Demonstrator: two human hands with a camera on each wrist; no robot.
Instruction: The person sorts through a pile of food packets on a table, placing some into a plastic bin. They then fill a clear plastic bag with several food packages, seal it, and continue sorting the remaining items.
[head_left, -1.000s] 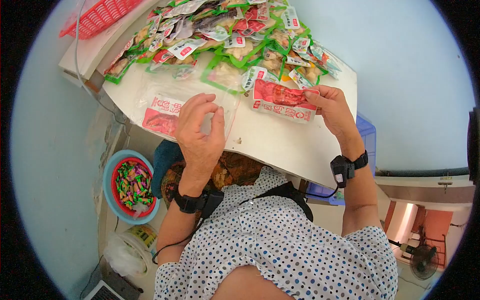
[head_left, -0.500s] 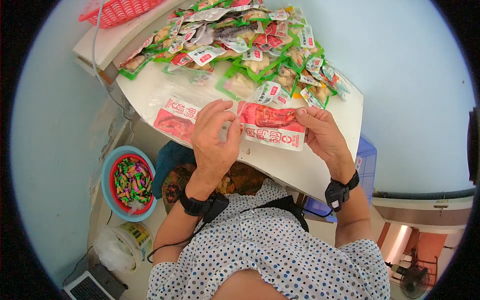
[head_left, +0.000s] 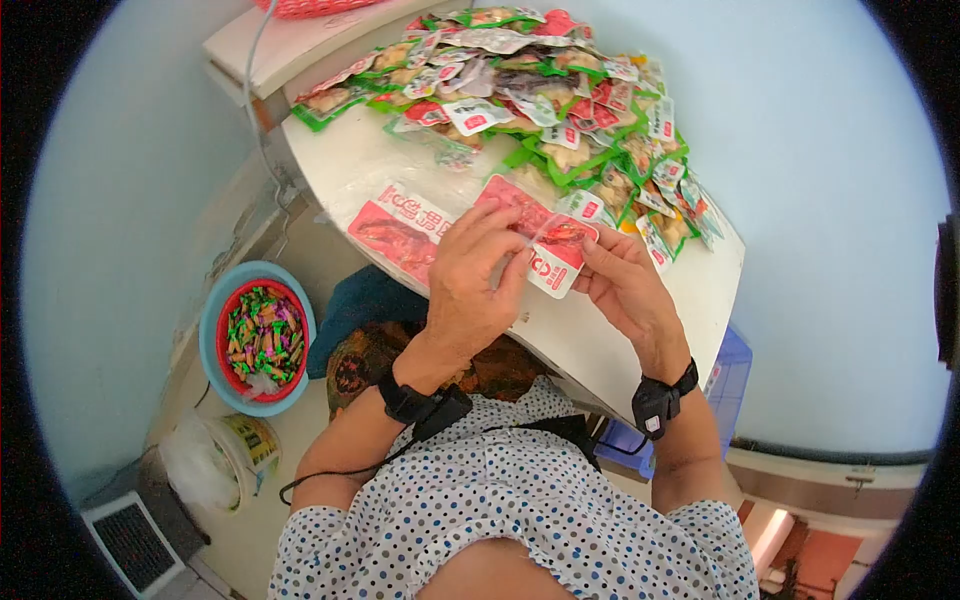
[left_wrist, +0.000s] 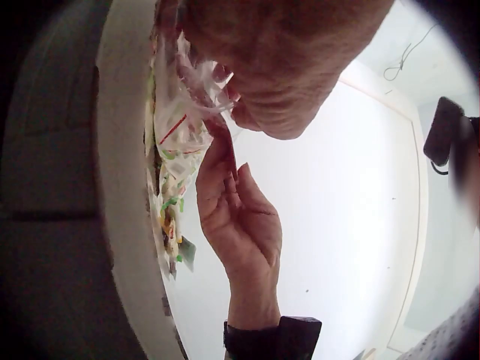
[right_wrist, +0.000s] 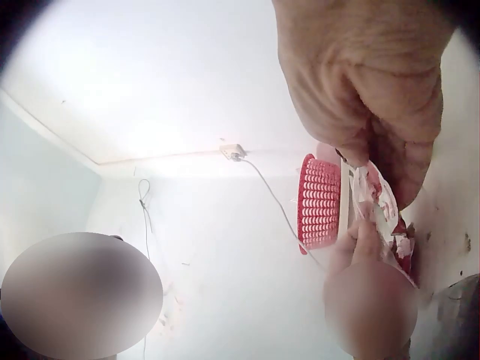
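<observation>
Left hand: your left hand (head_left: 478, 275) pinches the near-left edge of the red packet (head_left: 545, 238), fingers curled.
Right hand: your right hand (head_left: 622, 285) grips its right end, thumb on top.
Packet: held just above the white table (head_left: 640, 330), near the snack pile (head_left: 560, 100).
Clear bag: lies to the left (head_left: 400, 225).
Risk: a weak pinch may let the packet slip onto the pile.
Change: a second ago only your right hand held it; now both do, tilted.

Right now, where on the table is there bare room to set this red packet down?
Bare tabletop runs along the near right edge, between the right hand and the snack pile. The far half is crowded; the clear bag covers the left.
</observation>
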